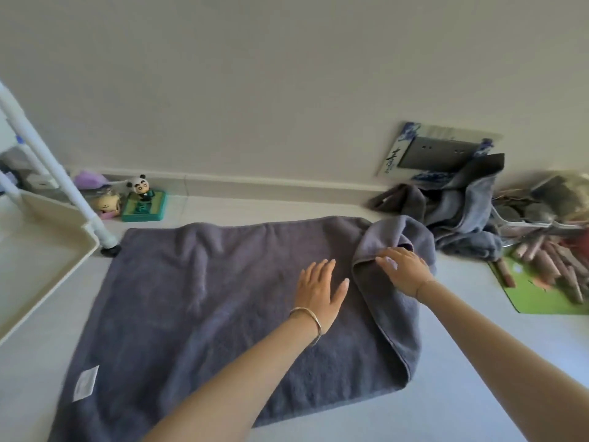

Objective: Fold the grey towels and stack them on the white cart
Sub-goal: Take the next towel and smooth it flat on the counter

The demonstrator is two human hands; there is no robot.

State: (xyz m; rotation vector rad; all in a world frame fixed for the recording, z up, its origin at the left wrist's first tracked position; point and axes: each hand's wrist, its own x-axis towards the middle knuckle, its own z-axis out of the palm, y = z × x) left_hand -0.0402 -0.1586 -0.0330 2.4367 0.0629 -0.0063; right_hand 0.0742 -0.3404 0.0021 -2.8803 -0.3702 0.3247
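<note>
You saw a dark grey towel [204,301], plain, w/ a small white label [85,383] near one corner. The cart [47,250] was white/cream. A heap of towels [459,215] mixed grey-blue & darker brown-grey. The panda figure [141,186] was black & white on a green base. The mat [538,295] was bright green; the wall plate [436,153] dark grey w/ blue-white floral surround.

**Materials and Surface Finish**

We note the grey towel [197,301] is thick matt terry cloth with a soft, napped pile and a smooth white fabric label [85,383]. The white cart [47,250] shows smooth, slightly glossy plastic trays and tubing. The bracelet [307,319] reads as polished metal. The table [478,362] appears smooth and matt.
</note>
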